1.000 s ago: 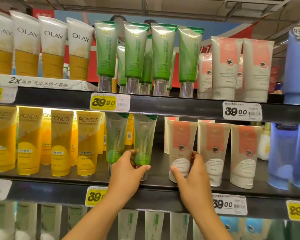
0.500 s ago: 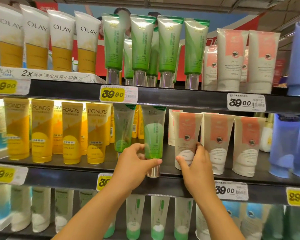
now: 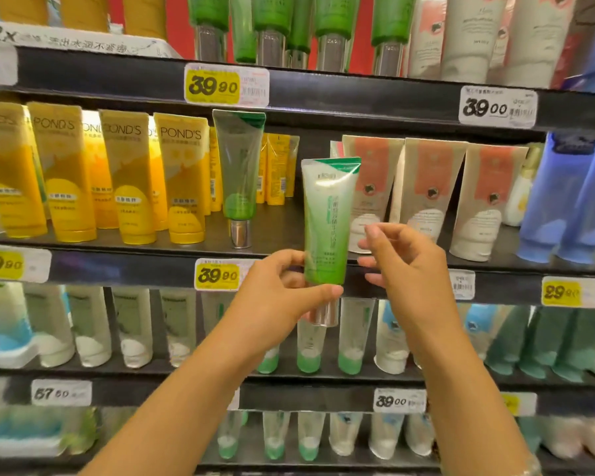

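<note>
One tube (image 3: 327, 228) is pinched low by the left hand (image 3: 279, 297) mid-frame, off the shelf (image 3: 117, 269), label left uncovered for reading, probably; right hand (image 3: 406, 266) is held just beside, fingers loose, nothing gripped.

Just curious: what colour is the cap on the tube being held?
The tube has a shiny silver cap; head view.

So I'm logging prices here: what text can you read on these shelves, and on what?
"POND'S": yellow tubes
"39 90": top yellow tag; middle yellow tag
"39 00": top white tag; bottom white tag
"19 90": left yellow tag
"57 50": bottom-left white tag
"2x": white tray
"29", rest blurred: right yellow tag
Green tube in the left hand: print too blurred to read.
</note>
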